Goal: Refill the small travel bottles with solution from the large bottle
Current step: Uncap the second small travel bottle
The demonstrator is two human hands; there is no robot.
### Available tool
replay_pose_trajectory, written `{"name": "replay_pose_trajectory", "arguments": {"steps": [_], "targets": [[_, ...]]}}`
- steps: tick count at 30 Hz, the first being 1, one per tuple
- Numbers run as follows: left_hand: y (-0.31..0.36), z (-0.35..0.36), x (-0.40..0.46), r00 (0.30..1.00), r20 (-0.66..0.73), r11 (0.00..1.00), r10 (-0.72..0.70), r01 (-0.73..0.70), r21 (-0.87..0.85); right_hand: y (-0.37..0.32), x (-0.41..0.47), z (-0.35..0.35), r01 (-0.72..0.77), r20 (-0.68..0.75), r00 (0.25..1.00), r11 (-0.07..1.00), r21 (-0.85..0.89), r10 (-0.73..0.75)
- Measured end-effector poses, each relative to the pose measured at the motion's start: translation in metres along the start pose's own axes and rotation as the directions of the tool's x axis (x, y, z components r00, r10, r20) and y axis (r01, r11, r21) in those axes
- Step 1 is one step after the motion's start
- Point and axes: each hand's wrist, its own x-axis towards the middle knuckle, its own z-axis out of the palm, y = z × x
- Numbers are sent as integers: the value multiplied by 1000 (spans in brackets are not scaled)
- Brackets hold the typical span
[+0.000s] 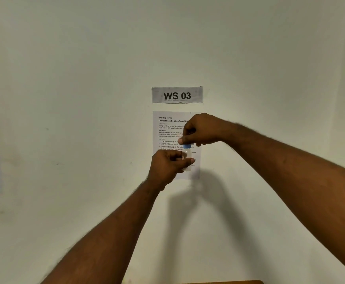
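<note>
left hand (165, 167) grips small bottle (187, 160); right hand (200, 130) above pinches its blue cap (187, 146).

A narrow strip of brown surface (218, 282) shows at the bottom edge of the view, right of centre, below the pale wall (64, 119). Whether it is a table or a counter cannot be told. Nothing can be seen lying on the visible strip.

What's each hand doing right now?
Left hand: holds the bottle.
Right hand: fingers pinch the blue cap.
</note>
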Motion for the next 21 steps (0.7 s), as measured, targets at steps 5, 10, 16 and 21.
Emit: {"name": "replay_pose_trajectory", "arguments": {"steps": [5,10,16,21], "targets": [[-5,1,-4,1000,1,1000,-18,18,-18,4,-5,4,34,42,998,995,93,-38],[-19,1,-15,998,7,998,-55,55,-13,22,-24,15,19,-25,1000,943,333,-11],[-55,7,-62,992,-18,992,-127,127,16,67,-79,83,-70,-33,991,720,690,128],[-103,25,-128,971,-46,966,-236,240,100,92,-148,183,-141,-12,960,524,840,278]]}}
